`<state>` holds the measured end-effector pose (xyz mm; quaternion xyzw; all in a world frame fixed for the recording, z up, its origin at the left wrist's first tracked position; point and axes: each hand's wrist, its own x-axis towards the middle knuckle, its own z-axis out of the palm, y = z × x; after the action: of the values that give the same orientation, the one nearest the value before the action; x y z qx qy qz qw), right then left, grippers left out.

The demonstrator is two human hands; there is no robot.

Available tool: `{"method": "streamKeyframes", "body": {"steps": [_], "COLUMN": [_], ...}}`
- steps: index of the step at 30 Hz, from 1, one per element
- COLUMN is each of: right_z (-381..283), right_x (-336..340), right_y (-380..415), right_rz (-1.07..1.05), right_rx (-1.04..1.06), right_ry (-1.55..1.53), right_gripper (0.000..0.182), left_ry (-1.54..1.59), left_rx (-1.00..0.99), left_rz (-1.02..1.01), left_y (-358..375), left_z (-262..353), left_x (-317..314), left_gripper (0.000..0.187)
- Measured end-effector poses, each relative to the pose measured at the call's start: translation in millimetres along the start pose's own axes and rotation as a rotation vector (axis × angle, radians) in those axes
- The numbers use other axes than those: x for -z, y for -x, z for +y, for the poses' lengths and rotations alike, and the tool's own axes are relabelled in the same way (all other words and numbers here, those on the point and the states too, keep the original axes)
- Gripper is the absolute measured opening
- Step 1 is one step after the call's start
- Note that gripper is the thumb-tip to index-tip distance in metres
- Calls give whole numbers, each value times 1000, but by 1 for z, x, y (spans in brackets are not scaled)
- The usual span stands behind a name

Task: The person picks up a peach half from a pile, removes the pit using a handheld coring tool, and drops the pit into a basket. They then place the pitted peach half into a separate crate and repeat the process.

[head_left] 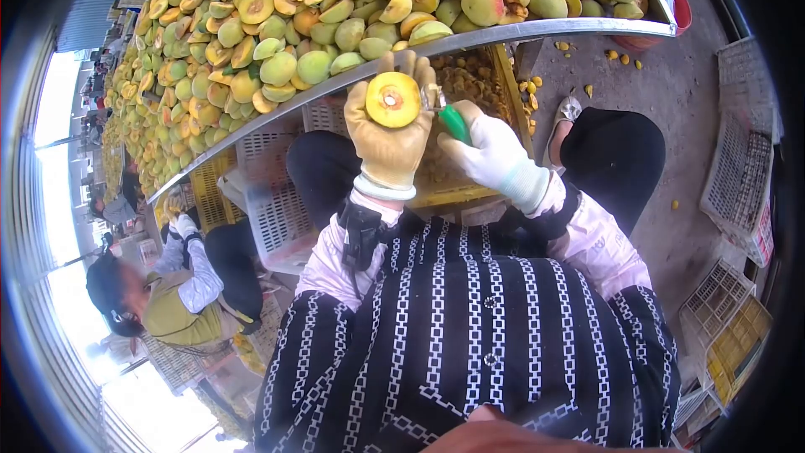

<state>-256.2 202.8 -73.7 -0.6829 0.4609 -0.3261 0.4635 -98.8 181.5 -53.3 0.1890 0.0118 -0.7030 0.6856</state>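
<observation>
My left hand (381, 147), in a stained tan glove, is closed around a halved peach (393, 101). Its yellow cut face points up at me, with a reddish middle and a pale spot at the centre. My right hand (496, 155), in a white glove, grips a green-handled pitting tool (454, 124). The tool's metal end sits beside the fingers of my left hand, to the right of the fruit; its exact shape is hard to make out. Just beyond both hands runs the metal edge of a sloping table (537, 28), heaped with whole and halved peaches (314, 67).
Below the table edge stand a yellow crate (503, 75) with pits or scraps and a white crate (277, 218). Stacked crates (738, 176) line the right side. Fruit pieces lie on the floor (679, 117). At left, a co-worker (193, 294) in gloves sits at the same table.
</observation>
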Motion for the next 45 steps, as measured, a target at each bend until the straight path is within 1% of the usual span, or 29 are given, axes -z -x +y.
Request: {"method": "streamKeyframes", "body": {"steps": [1, 2, 4, 5, 6, 7, 9, 11, 13, 16, 21, 23, 25, 26, 27, 29, 30, 32, 33, 35, 36, 37, 38, 39, 40, 41, 42, 43, 45], "right_z": [-2, -4, -5, -1, -1, -1, -4, -8, -7, -7, -11, -14, -18, -19, -17, -10, -12, -17, -18, -19, -20, -22, -22, -16, -10, -4, -4, -9, -11], "right_x": [-1, -2, -2, -3, -2, -1, 0, 2, 0, -4, -4, -5, -5, -5, -6, -8, -6, -1, 0, 4, 9, 16, 20, 16, 11, 4, 1, 6, 0], "right_y": [3, 4, 4, 3, 2, 2, 2, 2, 2, 1, 2, 2, 2, 1, 1, -1, -1, -2, -2, -2, -4, -6, -7, -6, -7, -10, -12, -12, -9], "right_rz": [12, 13, 89, 91, 92, 95, 97, 134, 129, 129, 131, 97, 53, 9, 11, -38, -38, -208, -207, -385, -383, -514, -645, -579, -577, -319, -51, -102, -95], "right_rx": [57, 57, 213, 241, 240, 216, 193, 192, 185, 175, 147, 86, 48, 11, 13, 31, 32, -82, -81, -230, -229, -297, -363, -326, -326, -115, 96, 58, 67], "right_ry": [56, 57, 205, 258, 258, 264, 269, 189, 188, 176, 192, 218, 206, 195, 193, 83, 83, -186, -187, -539, -543, -718, -891, -874, -873, -329, 208, 284, 300], "right_gripper": [28, 28, 25, 22, 22, 21, 20, 19, 19, 18, 18, 18, 19, 20, 20, 20, 20, 23, 23, 23, 23, 22, 22, 24, 24, 22, 20, 22, 22], "left_ry": [-35, -70, -51, 6, 63, 23, 30, 36, -88, -162, -205, -215, -269, -270, -288, -307, -347, -388, -431, -477, -633, -789, -790, -914, -1034, -1027, -816, -796, -778], "left_rx": [37, 73, 91, 102, 113, 93, 74, 56, -71, -119, -169, -190, -258, -260, -266, -274, -294, -313, -334, -353, -419, -484, -481, -368, -253, -118, -8, 29, 70], "left_rz": [-4, -9, -12, -76, -141, -96, -103, -111, -139, -116, -138, -135, -103, -104, -129, -154, -177, -202, -232, -263, -375, -488, -490, -413, -334, -293, -206, -180, -147], "left_y": [2, 4, 3, -1, -2, -2, 0, 0, -1, 2, 4, 5, 8, 9, 11, 12, 12, 11, 10, 7, 3, 1, 1, 2, 3, 1, 3, 2, 2], "left_z": [-3, -7, -9, -6, -6, -7, -7, -8, -11, -16, -20, -21, -24, -25, -25, -24, -24, -23, -22, -19, -15, -12, -8, -5, -1, 6, 7, 8, 8], "left_x": [-4, -7, -4, 6, 5, 3, 1, 2, 6, 6, 6, 6, 4, 3, 2, 1, 1, 1, 2, 5, 6, 6, 5, -2, -7, -8, -13, -12, -8], "left_gripper": [43, 44, 41, 38, 36, 29, 27, 26, 23, 22, 21, 21, 22, 22, 21, 20, 19, 19, 19, 20, 23, 25, 25, 32, 38, 44, 38, 39, 40]}}
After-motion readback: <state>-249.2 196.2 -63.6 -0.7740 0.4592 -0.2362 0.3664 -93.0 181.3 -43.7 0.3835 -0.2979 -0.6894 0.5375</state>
